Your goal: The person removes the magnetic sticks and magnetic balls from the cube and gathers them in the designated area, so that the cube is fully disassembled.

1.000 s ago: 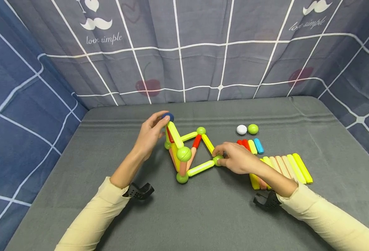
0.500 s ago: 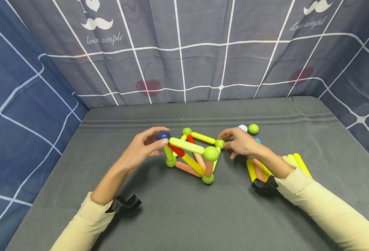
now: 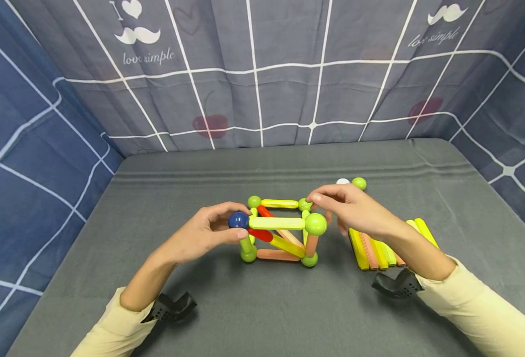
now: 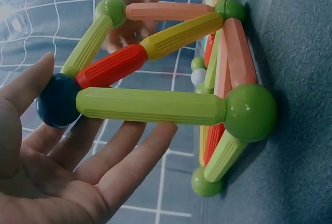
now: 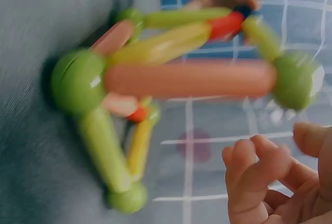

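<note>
A frame of magnetic rods and balls stands on the grey cloth in the middle of the head view. Its upper near-left corner is a dark blue ball, which my left hand pinches between thumb and fingers. A light green rod joins that ball to a green ball at the upper right. A red rod and a yellow rod run end to end as a diagonal. My right hand hovers by the right side with fingers loosely bent; in the right wrist view it holds nothing.
Right of the frame lies a row of loose rods, partly covered by my right arm. Behind my right hand are a loose green ball and a partly hidden white ball. A checked curtain rises behind the table.
The frame has turned, with its blue-ball corner coming nearer, along with my left hand. My right hand was at the frame's right far corner ball and has come away from it.
</note>
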A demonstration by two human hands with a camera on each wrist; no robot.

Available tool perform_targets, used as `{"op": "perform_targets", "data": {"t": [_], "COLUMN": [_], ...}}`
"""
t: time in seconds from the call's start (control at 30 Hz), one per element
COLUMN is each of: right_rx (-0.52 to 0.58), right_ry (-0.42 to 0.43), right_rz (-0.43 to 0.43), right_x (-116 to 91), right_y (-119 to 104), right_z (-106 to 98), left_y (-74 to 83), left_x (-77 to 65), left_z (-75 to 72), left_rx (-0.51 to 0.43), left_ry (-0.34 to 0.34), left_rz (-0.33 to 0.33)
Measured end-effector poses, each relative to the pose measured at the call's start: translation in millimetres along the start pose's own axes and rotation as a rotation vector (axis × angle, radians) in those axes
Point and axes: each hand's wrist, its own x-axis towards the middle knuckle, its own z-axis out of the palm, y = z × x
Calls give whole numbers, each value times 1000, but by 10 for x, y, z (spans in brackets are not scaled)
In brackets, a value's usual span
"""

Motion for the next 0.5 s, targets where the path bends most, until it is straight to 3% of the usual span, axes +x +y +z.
{"op": "perform_targets", "data": {"t": [0.27,0.5], "right_rx": [-43,-35], "right_ry": [-115,-92], "right_rz": [-41,-116], "right_x": [-220,-238], "right_y": [-245,-249], "right_z": [92,131], "left_y": [11,4], "left_x": [-6,8], "left_z": [22,43], "left_rx": [-28,-14], "left_ry": [4,17], "left_rz": [16,5]}}
